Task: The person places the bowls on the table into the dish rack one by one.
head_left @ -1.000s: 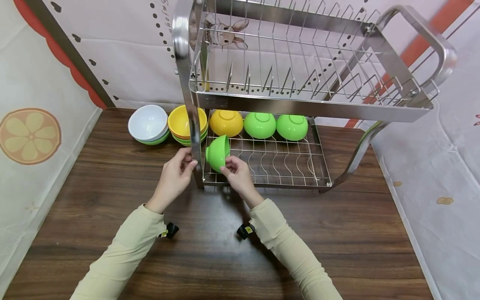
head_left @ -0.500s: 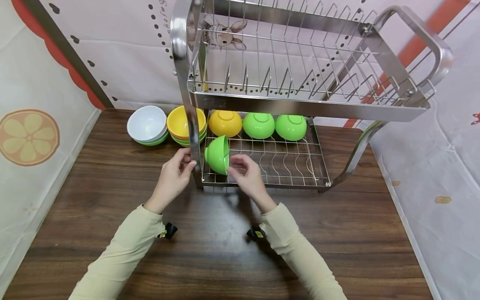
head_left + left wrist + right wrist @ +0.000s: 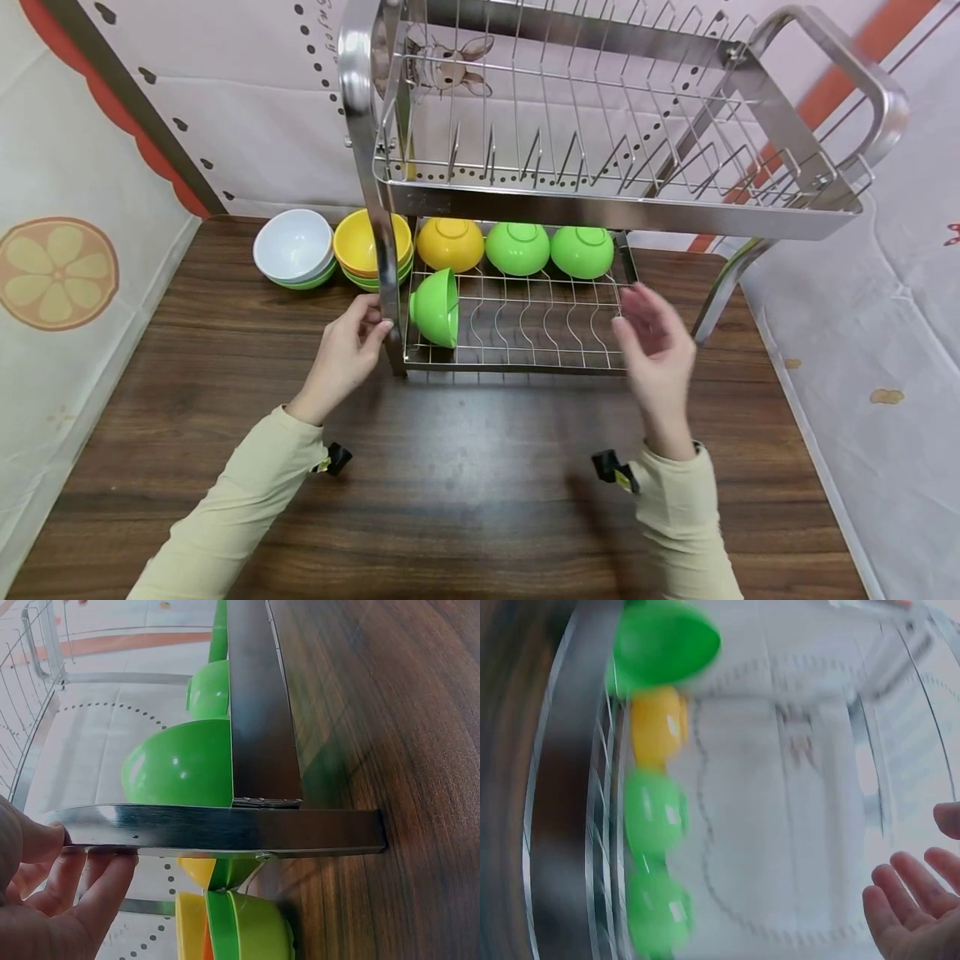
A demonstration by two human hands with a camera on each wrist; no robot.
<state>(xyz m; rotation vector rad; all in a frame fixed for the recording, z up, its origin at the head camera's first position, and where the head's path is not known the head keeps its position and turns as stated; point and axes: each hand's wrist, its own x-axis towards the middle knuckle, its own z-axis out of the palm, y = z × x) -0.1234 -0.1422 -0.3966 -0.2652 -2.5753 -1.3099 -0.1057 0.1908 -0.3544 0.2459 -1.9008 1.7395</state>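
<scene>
My left hand pinches the front left upright of a metal dish rack between thumb and fingers. On the rack's lower tier, a green bowl stands on its side at the front left, its mouth turned right. Behind it, an orange-yellow bowl and two green bowls, a middle one and a right one, sit bottom up in a row. Near the rack's lower right end my right hand is in the air, holding nothing; its fingers are loosely bent in the right wrist view.
Left of the rack stand two stacks of bowls: one topped by a white bowl, one by a yellow bowl. The rack's upper wire tier overhangs the back row. Patterned cloth lines the sides and back of the wooden table.
My right hand has let go of the green bowl and moved right, to the rack's right end. The bowl stays on its side. My left hand keeps its hold on the upright.
</scene>
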